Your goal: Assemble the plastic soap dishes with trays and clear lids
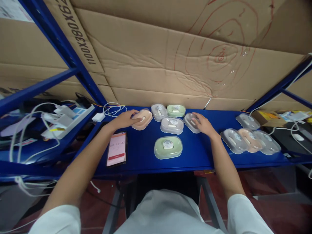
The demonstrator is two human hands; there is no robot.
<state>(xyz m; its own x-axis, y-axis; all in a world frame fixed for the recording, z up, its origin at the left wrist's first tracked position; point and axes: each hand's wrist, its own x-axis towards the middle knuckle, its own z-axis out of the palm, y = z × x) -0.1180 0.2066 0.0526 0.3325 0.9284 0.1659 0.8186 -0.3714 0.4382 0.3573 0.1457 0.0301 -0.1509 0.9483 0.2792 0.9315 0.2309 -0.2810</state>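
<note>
My left hand (125, 119) grips the left side of a peach oval lidded plastic box (143, 121), with the thumb over its clear lid. On the other side, my right hand (203, 124) has its fingers on the right end of a grey lidded box (191, 123). Between them sit a grey box (159, 112), a green box (175, 110) and a pale grey-lilac box (172, 125). Closer to me, a second green box (168, 147) lies by itself on the blue shelf (192, 156).
At the right are several more lidded boxes, including a peach one (251, 140). A phone (117, 149) showing a timer lies below my left forearm. A power strip (68, 122) with white cables is at the left. Cardboard (151, 58) walls the back, between blue posts.
</note>
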